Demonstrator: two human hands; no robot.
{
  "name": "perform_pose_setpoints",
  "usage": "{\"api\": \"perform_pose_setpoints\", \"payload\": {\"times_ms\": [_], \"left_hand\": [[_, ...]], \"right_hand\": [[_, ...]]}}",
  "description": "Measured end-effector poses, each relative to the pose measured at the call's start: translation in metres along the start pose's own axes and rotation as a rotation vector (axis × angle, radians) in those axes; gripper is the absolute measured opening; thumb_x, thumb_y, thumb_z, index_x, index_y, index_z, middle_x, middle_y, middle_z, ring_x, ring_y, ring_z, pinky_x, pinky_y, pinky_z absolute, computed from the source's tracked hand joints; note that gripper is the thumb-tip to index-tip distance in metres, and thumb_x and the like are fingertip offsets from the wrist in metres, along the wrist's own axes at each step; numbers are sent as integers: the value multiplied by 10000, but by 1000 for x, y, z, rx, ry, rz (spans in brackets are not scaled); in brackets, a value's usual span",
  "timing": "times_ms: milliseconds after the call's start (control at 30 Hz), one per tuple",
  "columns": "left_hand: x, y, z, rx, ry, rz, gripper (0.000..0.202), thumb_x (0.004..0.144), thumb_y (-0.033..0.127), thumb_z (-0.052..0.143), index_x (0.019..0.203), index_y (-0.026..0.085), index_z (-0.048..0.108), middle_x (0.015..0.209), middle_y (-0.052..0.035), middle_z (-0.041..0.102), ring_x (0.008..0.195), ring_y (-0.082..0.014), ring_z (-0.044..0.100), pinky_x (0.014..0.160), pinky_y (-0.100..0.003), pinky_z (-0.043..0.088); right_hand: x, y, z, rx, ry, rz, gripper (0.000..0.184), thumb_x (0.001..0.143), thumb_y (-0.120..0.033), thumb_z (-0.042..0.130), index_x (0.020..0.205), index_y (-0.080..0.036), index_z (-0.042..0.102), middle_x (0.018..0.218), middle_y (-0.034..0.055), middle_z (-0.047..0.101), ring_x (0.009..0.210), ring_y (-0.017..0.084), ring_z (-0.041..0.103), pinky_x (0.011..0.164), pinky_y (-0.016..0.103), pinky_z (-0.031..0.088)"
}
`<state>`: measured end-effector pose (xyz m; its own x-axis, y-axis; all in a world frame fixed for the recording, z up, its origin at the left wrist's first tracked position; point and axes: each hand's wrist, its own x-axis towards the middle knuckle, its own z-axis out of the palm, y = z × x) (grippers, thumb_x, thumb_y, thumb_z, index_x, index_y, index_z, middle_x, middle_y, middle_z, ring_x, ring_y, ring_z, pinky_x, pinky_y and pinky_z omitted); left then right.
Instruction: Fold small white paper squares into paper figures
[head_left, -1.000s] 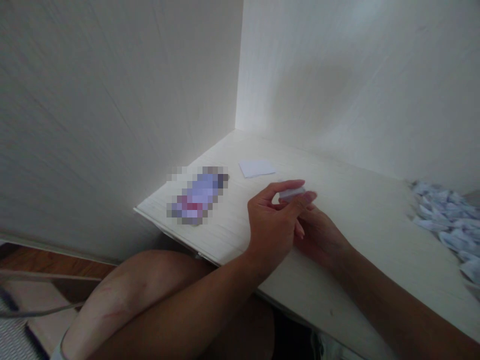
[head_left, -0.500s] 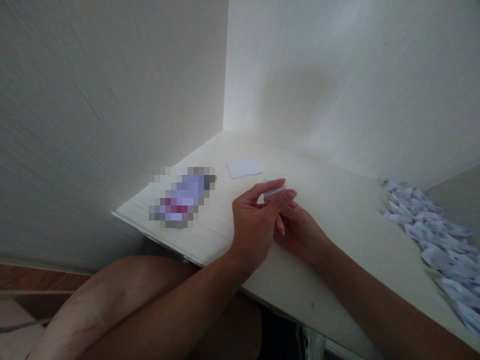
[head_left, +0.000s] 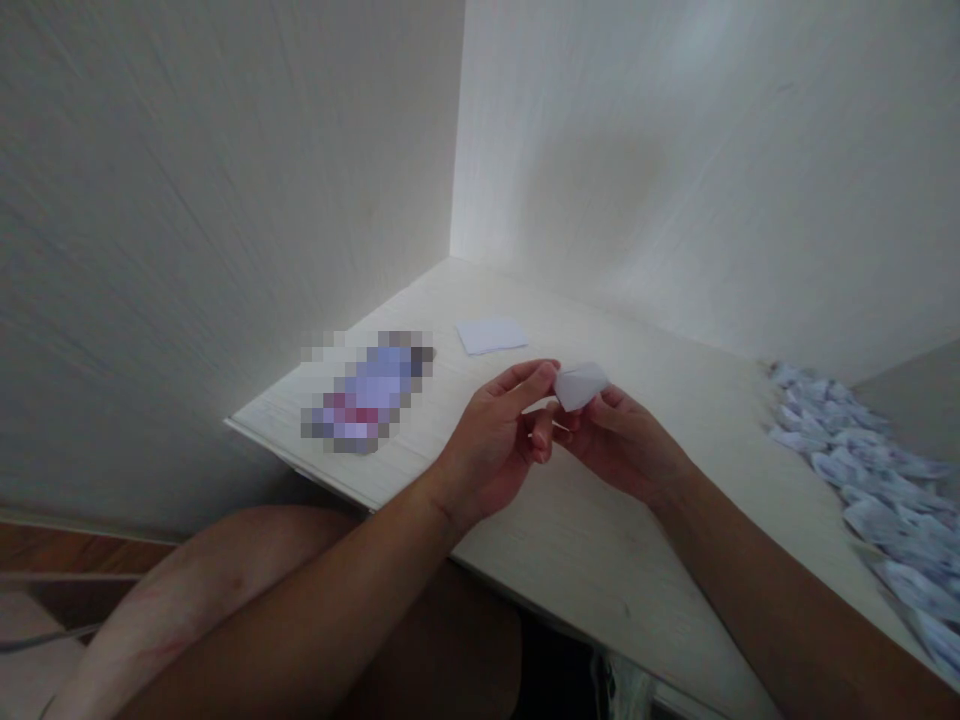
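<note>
A small folded piece of white paper (head_left: 580,386) is held up over the table between both hands. My left hand (head_left: 504,440) pinches its left edge between thumb and forefinger, the other fingers curled below. On the paper's lower right side, my right hand (head_left: 626,440) grips it with thumb and fingers; some of these fingertips are hidden behind the paper. Beyond my left hand a flat white sheet of paper (head_left: 492,336) lies on the tabletop.
The pale table (head_left: 420,450) meets walls at the left and back. A blurred-out, pixelated object (head_left: 371,390) lies at the table's left. Along the right edge stretches a pile of many folded white papers (head_left: 862,480). My bare leg (head_left: 247,570) is below the front edge.
My hands have moved apart a little, the left one drawing down and left. The folded paper, mostly covered by fingers before, now shows more fully and sits slightly further right.
</note>
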<state>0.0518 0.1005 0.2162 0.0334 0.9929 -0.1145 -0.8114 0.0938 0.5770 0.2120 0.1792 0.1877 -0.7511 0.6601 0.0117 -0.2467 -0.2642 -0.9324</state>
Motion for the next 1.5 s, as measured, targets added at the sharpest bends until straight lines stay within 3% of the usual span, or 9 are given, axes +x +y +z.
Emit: {"api": "perform_pose_setpoints", "payload": {"times_ms": [200, 333, 467, 633, 967, 1133, 1200, 1333, 1500], "left_hand": [[0, 0, -5, 50, -94, -65, 371, 729, 325, 951, 948, 150, 708, 539, 80, 556, 385, -36, 463, 373, -134, 303], [1, 4, -11, 105, -153, -132, 369, 720, 323, 957, 975, 143, 760, 592, 56, 598, 413, -29, 464, 389, -145, 316], [2, 9, -18, 186, -239, -221, 327, 725, 322, 960, 932, 139, 785, 679, 21, 637, 543, -53, 546, 457, -156, 390], [3, 10, -20, 224, -293, -202, 371, 690, 374, 988, 864, 135, 761, 716, 12, 655, 605, -69, 574, 591, -210, 484], [8, 1, -20, 269, -199, 41, 373, 695, 403, 977, 818, 127, 759, 859, -33, 752, 801, -126, 685, 829, -301, 583], [8, 3, -20, 332, -182, 129, 371, 703, 400, 970, 827, 121, 759, 839, -35, 765, 787, -124, 707, 808, -290, 611], [8, 5, -20, 392, -184, 176, 351, 717, 388, 959, 824, 125, 751, 833, -35, 771, 775, -131, 723, 789, -290, 617], [7, 16, -24, 679, -152, 315, 249, 787, 327, 893, 841, 143, 735, 787, -37, 768, 718, -152, 732, 708, -285, 602], [5, 29, -30, 1157, -125, 660, 47, 881, 199, 765, 850, 179, 737, 853, -32, 760, 734, -133, 700, 699, -252, 576]], "right_hand": [[-3, -5, 5, -33, 19, 31, 340, 775, -538, 878, 946, -295, 713, 776, -1, 705, 741, 221, 664, 783, 425, 563], [-4, -7, 6, -21, 49, 38, 371, 692, -491, 938, 882, -293, 688, 783, -8, 722, 732, 218, 671, 756, 407, 574], [-5, -9, 6, 34, 61, 43, 342, 706, -391, 946, 756, -275, 628, 761, -32, 716, 688, 193, 691, 680, 354, 574], [-4, -11, 9, 52, 20, 69, 323, 719, -325, 947, 741, -259, 631, 790, -42, 708, 647, 178, 699, 616, 334, 567], [1, -8, 4, 21, 233, 4, 248, 698, -272, 964, 792, -265, 734, 820, -34, 707, 690, 122, 617, 646, 259, 524], [2, -10, 7, -12, 248, -16, 268, 668, -275, 986, 817, -274, 764, 807, -33, 723, 680, 118, 624, 649, 256, 522], [2, -11, 8, -16, 263, -16, 241, 705, -358, 970, 817, -275, 774, 801, -32, 721, 684, 121, 636, 658, 266, 536], [2, -15, 10, -75, 249, -55, 386, 765, -640, 868, 902, -282, 819, 862, -4, 747, 756, 153, 681, 682, 304, 568], [4, -11, 12, -382, 324, -173, 263, 703, -482, 960, 792, -267, 838, 771, 6, 783, 706, 144, 684, 715, 302, 570]]}}
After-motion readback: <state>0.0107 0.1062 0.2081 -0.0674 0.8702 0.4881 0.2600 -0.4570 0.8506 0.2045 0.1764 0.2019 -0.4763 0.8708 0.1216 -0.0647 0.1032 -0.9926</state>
